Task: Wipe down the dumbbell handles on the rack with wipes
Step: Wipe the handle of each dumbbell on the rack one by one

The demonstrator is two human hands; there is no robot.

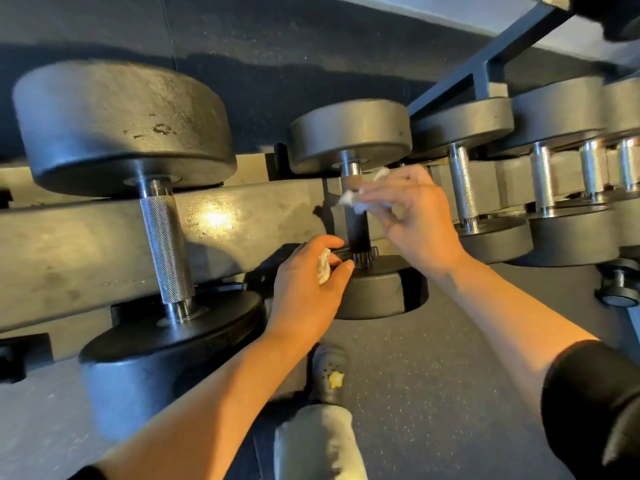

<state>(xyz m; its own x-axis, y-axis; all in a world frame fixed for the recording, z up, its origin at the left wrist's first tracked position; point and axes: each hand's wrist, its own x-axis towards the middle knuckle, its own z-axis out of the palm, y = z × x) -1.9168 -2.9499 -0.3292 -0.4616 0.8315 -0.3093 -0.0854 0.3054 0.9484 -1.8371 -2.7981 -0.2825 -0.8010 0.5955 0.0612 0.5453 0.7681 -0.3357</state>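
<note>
Rack [86, 237] is running across the frame, carrying a row of dumbbells: big one [138, 209] sitting far left with a knurled handle, several chrome-handled ones [540, 174] crowding on the right. Middle dumbbell [360, 209] is the one being worked; its dark handle [356, 223] is lying between the two hands. Right hand [412, 216] is pinching a crumpled white wipe [353, 199] against the handle's upper part, fingers curling round the wipe, partly blurred. Left hand [311, 278] is sitting at the handle's lower end near the bottom collar, fingers curling round a second wad of wipe [324, 270]; can't tell if that wad is touching the metal. Risks, as I'm reading it: both wipes are bunching small, so coverage is looking patchy and the handle's far side is probably getting missed; left fingers are sitting right at the ribbed collar [360, 258], so a slip could be scraping knuckles; neighbouring dumbbell on the right is sitting close, so the right hand is risking a bump against it. A shoe [329, 372] is standing on the floor [450, 375] just below.
</note>
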